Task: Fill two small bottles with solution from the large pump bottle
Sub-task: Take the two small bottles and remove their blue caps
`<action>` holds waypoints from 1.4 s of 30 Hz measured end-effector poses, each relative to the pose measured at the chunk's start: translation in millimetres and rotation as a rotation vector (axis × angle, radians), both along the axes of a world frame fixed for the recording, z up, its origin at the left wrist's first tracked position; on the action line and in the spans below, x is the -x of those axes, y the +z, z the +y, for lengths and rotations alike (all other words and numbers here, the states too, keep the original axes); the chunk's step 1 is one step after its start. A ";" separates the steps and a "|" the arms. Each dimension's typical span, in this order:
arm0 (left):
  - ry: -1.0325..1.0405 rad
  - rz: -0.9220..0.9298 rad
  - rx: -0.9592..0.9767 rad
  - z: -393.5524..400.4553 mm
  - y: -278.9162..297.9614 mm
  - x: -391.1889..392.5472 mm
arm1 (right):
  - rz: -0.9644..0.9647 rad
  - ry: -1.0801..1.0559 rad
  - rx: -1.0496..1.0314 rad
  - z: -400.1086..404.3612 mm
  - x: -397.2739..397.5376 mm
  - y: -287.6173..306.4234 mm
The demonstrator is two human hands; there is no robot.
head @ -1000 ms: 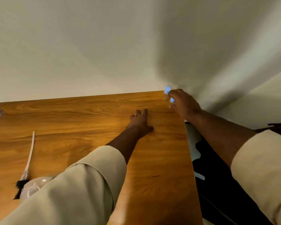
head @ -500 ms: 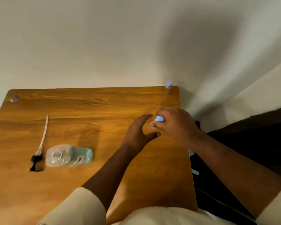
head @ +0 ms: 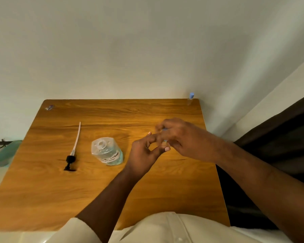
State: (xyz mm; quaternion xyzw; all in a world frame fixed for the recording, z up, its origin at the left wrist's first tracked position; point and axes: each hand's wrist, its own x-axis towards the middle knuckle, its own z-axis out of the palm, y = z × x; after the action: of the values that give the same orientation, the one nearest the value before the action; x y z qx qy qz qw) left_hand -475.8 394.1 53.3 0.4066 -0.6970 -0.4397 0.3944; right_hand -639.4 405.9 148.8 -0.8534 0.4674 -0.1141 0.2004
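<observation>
At the far left corner of the wooden table [head: 42, 190], well to the left of the hands and beyond them, lies a tiny clear object with a blue part [head: 49, 107], too small to identify. Nearer, still left of the hands, the pump head [head: 70, 159] lies flat on the table, its black nozzle end toward the person and its pale dip tube running away toward the wall. Just right of it, and just left of the left hand, stands the large clear bottle [head: 107, 151], upright, its neck open with no pump fitted, and pale bluish liquid showing in its lower part behind a label.

The left hand [head: 144, 155] is raised above the table, its thumb and fingers narrowed toward the right hand and meeting it. The right hand [head: 184, 139] is curled, fingers closed around a small item; only slivers of blue [head: 165, 141] show between the fingers, so the held small bottle is almost wholly hidden and motion blur softens the fingers. Whether the left hand's fingertips actually pinch that item cannot be told.

Beyond the right hand, at the far right corner of the table against the wall, a second small bottle [head: 190, 99] stands upright, clear, with a blue cap.
</observation>
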 end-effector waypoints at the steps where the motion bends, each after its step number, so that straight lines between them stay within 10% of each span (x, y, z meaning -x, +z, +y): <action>1: 0.015 0.016 -0.005 0.8 2.3 -7.4 | -0.040 -0.013 -0.064 1.7 -3.9 4.1; 7: 0.052 0.004 -0.006 2.8 15.2 -37.1 | 0.093 -0.311 0.100 4.3 -40.9 21.8; 21: 0.004 -0.088 -0.080 -16.9 18.1 -65.3 | 0.326 0.120 0.101 -16.5 -60.2 29.1; 28: -0.029 -0.138 -0.032 -34.1 13.2 -49.6 | 0.447 -0.060 0.135 -31.5 -50.4 20.6; 33: -0.062 -0.242 -0.116 -46.7 -6.8 -40.8 | 0.133 0.102 0.161 -49.7 -23.0 2.7; 42: 0.120 -0.170 -0.292 -73.3 -56.7 -8.8 | -0.488 -0.672 -0.225 -60.8 1.3 -114.1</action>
State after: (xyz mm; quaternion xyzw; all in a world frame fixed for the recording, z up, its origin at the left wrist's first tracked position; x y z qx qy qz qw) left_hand -467.0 320.8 -3.4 0.5360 -0.6313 -0.4758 0.2962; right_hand -640.7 345.0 34.6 -0.5748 0.6678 -0.3196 0.3486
